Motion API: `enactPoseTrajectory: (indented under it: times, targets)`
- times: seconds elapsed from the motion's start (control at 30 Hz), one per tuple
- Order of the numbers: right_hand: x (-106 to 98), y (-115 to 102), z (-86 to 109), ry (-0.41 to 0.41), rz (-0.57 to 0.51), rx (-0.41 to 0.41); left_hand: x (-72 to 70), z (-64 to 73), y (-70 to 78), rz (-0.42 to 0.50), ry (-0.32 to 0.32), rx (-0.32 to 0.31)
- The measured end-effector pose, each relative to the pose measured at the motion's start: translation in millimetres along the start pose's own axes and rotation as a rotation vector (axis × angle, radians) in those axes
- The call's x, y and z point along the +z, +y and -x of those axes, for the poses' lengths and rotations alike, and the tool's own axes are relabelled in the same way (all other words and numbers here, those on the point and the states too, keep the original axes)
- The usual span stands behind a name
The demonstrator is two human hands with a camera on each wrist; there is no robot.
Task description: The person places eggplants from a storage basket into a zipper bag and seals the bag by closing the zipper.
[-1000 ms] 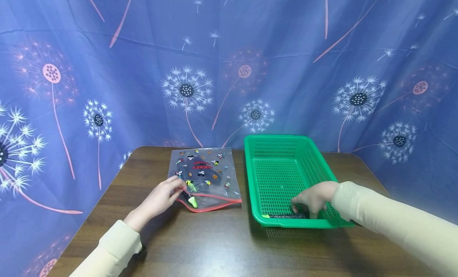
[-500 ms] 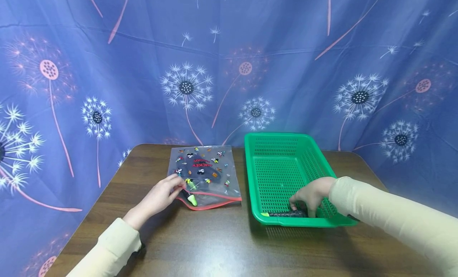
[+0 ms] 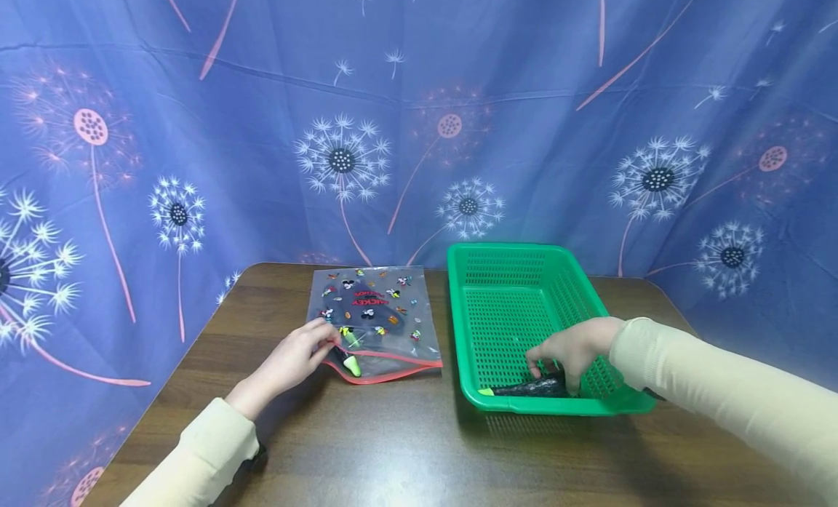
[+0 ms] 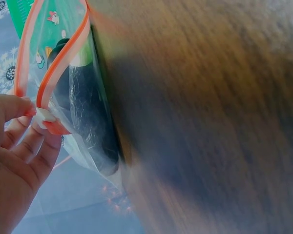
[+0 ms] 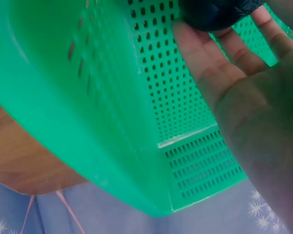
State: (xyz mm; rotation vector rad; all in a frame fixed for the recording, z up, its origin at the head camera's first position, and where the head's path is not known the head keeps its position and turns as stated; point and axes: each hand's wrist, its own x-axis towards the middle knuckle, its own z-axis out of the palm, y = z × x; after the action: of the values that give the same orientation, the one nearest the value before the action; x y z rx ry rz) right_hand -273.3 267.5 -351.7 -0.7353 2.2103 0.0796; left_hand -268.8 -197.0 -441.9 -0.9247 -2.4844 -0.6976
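A clear zip bag (image 3: 406, 325) with cartoon prints and a red-orange zip edge lies on the table. My left hand (image 3: 304, 354) pinches the corner of its mouth, which gapes. Inside are dark eggplants with pale green caps, one eggplant (image 4: 90, 107) lying near the opening. To the right, my right hand (image 3: 572, 353) reaches into a green basket (image 3: 461, 332). Its fingers are curled about the thick end of another dark eggplant (image 3: 530, 388), whose light green tip points left along the near wall. The right wrist view shows fingers (image 5: 241, 53) against that rounded dark end.
The basket has perforated walls and a raised rim, close beside the bag. Both stand on a brown wooden table (image 3: 366, 441). Behind it hangs a blue dandelion-print cloth (image 3: 406, 114).
The eggplant in the basket shows more above the near rim, its thick end raised slightly with my right hand. My left hand keeps its pinch on the bag.
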Motion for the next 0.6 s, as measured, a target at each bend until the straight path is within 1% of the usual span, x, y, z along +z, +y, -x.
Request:
enactPoseTrajectory:
  times: [0.17,0.33,0.5,0.6]
  targets:
    - [-5.7,-1.0,6.4,-0.011,0.000,0.024,-2.1,-0.9,1.3,-0.004,-0.021,-0.021]
    - [-9.6,-1.4,13.8,0.008,-0.017,0.045,-3.0,-1.7,2.3,-0.005,-0.039,-0.036]
    - [-16.3,-3.9,22.1,0.032,-0.057,0.068,-2.3,-1.4,1.7,-0.006,-0.042,-0.041]
    - [-23.0,-5.6,27.1,0.040,-0.068,0.061,-2.0,-1.4,1.0,-0.011,-0.042,-0.041]
